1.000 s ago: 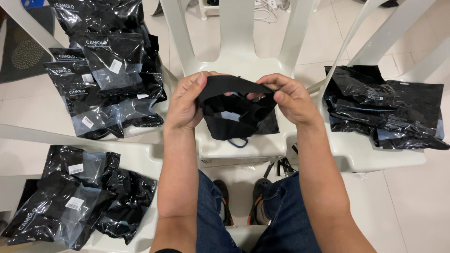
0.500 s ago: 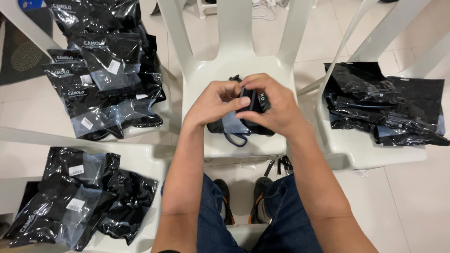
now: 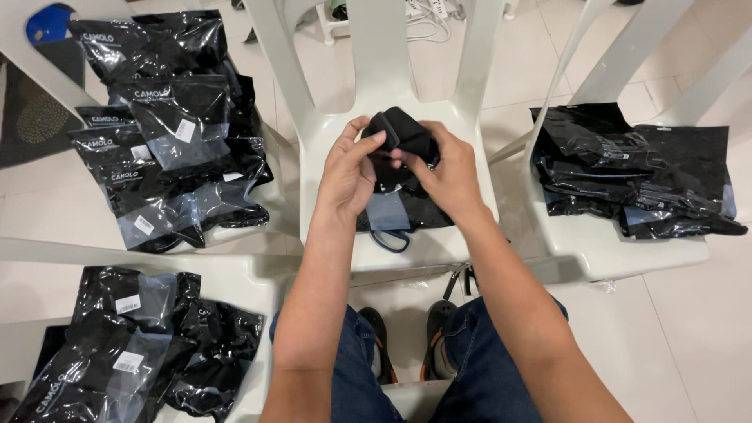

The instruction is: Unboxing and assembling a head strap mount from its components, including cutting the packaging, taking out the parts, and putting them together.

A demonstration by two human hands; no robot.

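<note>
Nearest the viewer, two knees in blue denim [image 3: 478, 368] frame a pair of dark sandals [image 3: 407, 345] on the tiled floor [image 3: 689, 329]. Above them, the left hand [image 3: 348, 176] and right hand [image 3: 446, 176] meet over the seat of a white plastic chair [image 3: 321, 157]; both pinch a folded black cloth piece [image 3: 403, 133], thumbs and fingertips pressed on its bunched upper edge. The cloth is soft and matte, held just above the seat. Beneath the hands lies a flat grey-blue pouch [image 3: 389, 211] with a dark loop hanging near the seat's front edge.

Left of the hands, a second chair carries a heap of glossy black packets [image 3: 168, 133], overlapping and crinkled, filling that seat to its edges. Nearer and lower left, another heap of packets [image 3: 125, 345] rests on a white surface. Right of the hands, a third chair holds a flatter black stack [image 3: 634, 172].

Bare seat remains only around the central pouch; narrow floor gaps separate the chairs. Farther off, white cables [image 3: 427, 12] lie on the tiles.
</note>
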